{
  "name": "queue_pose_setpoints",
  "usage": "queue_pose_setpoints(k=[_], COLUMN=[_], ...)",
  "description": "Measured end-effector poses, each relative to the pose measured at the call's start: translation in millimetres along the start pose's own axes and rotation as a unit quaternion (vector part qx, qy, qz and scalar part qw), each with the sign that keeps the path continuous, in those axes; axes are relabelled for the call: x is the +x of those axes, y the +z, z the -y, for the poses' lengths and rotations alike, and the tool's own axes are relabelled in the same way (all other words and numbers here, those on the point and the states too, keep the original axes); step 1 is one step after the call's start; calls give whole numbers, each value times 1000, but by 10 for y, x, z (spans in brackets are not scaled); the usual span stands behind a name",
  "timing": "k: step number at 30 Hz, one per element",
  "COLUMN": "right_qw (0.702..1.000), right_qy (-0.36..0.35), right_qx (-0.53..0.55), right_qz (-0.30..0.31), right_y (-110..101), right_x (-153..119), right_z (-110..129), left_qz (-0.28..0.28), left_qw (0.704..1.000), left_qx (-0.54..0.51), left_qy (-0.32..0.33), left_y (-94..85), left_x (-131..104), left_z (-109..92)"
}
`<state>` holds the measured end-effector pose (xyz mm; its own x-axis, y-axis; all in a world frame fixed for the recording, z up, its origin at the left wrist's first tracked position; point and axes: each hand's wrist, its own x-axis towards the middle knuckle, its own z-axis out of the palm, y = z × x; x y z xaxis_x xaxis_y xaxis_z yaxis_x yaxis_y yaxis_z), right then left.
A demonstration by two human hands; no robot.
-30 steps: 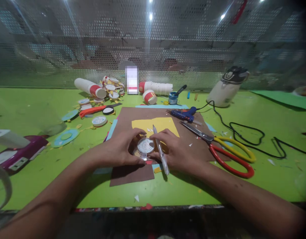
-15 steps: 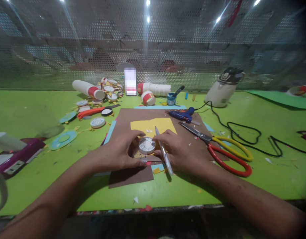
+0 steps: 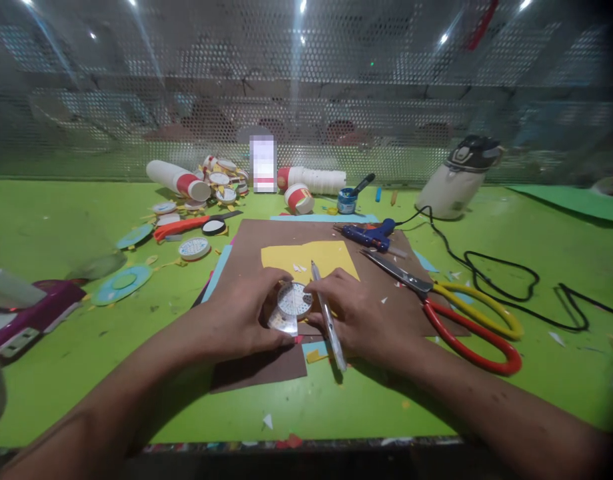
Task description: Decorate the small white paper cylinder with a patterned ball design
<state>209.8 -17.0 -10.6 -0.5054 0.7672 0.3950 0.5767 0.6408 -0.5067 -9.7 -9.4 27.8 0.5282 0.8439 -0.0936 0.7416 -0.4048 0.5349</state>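
My left hand (image 3: 251, 307) curls round the left side of a small round white disc with a dotted pattern (image 3: 294, 301); a clear flat piece (image 3: 283, 323) lies between its thumb and the disc. On the disc's right side are the fingers of my right hand (image 3: 349, 307), which also holds a clear pen (image 3: 330, 327) with its tip pointing away from me. Beneath the hands are a yellow sheet (image 3: 331, 257) and brown sheets (image 3: 266, 230). Small white scraps (image 3: 299, 268) rest on the yellow sheet.
Large scissors (image 3: 426, 288) and a blue glue gun (image 3: 369, 235) with a black cord lie at the right. Behind are stacked paper cups (image 3: 319, 180), a paint jar (image 3: 347, 200) and a phone (image 3: 263, 163). An orange cutter (image 3: 181, 227) and finished discs (image 3: 194, 249) are at the left.
The view has shifted slightly. The clear piece by my left thumb now looks brighter and the disc is turned a little; both hands keep their hold.
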Motion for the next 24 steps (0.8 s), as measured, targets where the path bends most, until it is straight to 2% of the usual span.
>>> queue_pose_setpoints(k=[8,24], right_qw=[1000,1000], right_qy=[4,4], right_qx=[8,-1], right_qz=[-3,-7], right_y=[-15,-5], right_x=[-6,-3], right_z=[37,69], left_qz=[-2,-19], left_qw=[1000,1000], left_qx=[-14,-3], left_qy=[-8,-1], left_y=[-11,33], left_x=[12,-12], left_z=[-66,-12])
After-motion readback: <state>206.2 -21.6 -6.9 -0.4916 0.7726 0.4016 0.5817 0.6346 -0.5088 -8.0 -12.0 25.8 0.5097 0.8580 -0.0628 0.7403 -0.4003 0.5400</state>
